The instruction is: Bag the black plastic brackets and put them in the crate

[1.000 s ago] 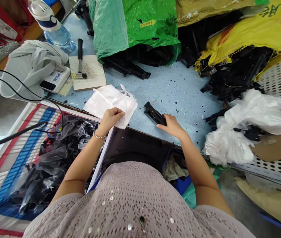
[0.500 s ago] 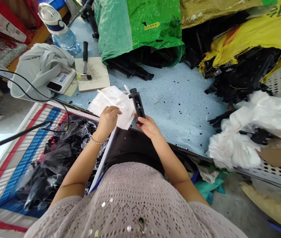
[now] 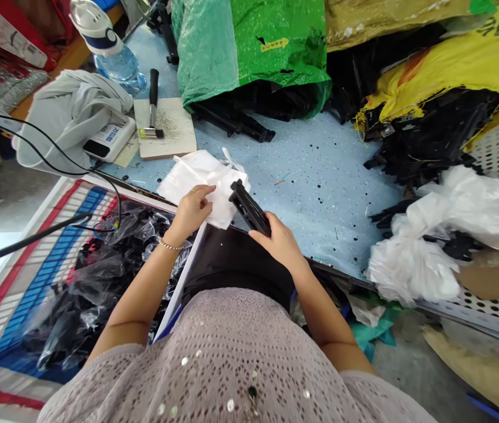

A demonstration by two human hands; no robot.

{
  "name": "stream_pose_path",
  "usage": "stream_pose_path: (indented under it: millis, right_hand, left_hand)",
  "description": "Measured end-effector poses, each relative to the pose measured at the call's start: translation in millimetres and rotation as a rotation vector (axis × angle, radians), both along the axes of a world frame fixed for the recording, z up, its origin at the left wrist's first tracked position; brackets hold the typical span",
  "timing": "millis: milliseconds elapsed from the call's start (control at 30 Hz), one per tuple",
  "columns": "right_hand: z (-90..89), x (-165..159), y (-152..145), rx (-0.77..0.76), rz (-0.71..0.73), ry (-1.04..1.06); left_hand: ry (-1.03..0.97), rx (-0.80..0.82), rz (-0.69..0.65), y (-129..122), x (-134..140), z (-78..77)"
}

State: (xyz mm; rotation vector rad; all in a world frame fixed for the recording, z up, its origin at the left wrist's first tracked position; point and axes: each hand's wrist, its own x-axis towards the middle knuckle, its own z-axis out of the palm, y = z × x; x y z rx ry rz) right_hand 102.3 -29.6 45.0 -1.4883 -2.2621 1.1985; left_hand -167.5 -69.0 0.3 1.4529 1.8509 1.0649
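My right hand (image 3: 281,239) is closed round the lower end of a long black plastic part (image 3: 250,208). The part is tilted, its free end pointing up and left over the table's front edge. A stack of thin white plastic bags (image 3: 205,170) lies on the table to the left of it, with loose handle-like strips at the top. At the stack's front left is my left hand (image 3: 193,212), fingers bent, thumb and forefinger apart over the bags. I see nothing held in it.
Bagged black parts fill a striped crate (image 3: 179,296) at lower left. A brush (image 3: 153,108) lies on a board (image 3: 174,138), near a water bottle (image 3: 117,61). Green (image 3: 253,44) and yellow (image 3: 447,61) sacks spill black parts. White bags (image 3: 417,258) lie right.
The black part has tipped further left and lower, and my right hand has shifted right with it. My left thumb and forefinger have moved apart.
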Motion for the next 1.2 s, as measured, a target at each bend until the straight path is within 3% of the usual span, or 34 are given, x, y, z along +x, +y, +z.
stream_pose_path:
  millis: [100,233,333,500,667,800,867,967,1033,1133,1200]
  right_hand:
    - [3.9,-5,-2,0.006,0.135,0.001]
    - [3.7,-9,-3,0.071,0.081,-0.077]
    - [7.9,-4,-1,0.075,0.184,-0.020]
    - [21.3,9,3,0.134,0.021,-0.065]
    - [15.9,0,7,-0.077,0.244,0.078]
    - [8.8,-10,9,-0.002,0.067,-0.060]
    - [10.4,-10,8,0.002,0.038,-0.024]
    - [8.4,-9,6,-0.098,0.098,0.129]
    - [-1.9,-13,7,-0.189,0.052,0.244]
    - [-25.5,-27,10,-0.518,-0.103,0.521]
    - [-36.1,-37,9,-0.713,-0.134,0.671]
  left_hand:
    - [0.080,0.035,-0.036,-1,3,2.3]
    - [0.252,0.054,-0.038,-4,4,5.0]
    - [0.289,0.036,-0.071,-6,2,5.7]
    - [0.235,0.031,-0.068,-4,1,2.8]
    - [0.271,0.051,-0.136,-5,3,6.5]
    - [0.349,0.024,-0.153,-10,1,9.9]
    - [0.371,0.025,-0.146,-11,0,9.0]
    - [0.404,0.084,-0.151,-10,7,7.5]
    - [0.424,0.167,-0.225,-12,19,8.5]
    - [0.367,0.293,-0.414,-20,44,12.9]
    - [0.275,0.345,-0.475,-27,56,15.6]
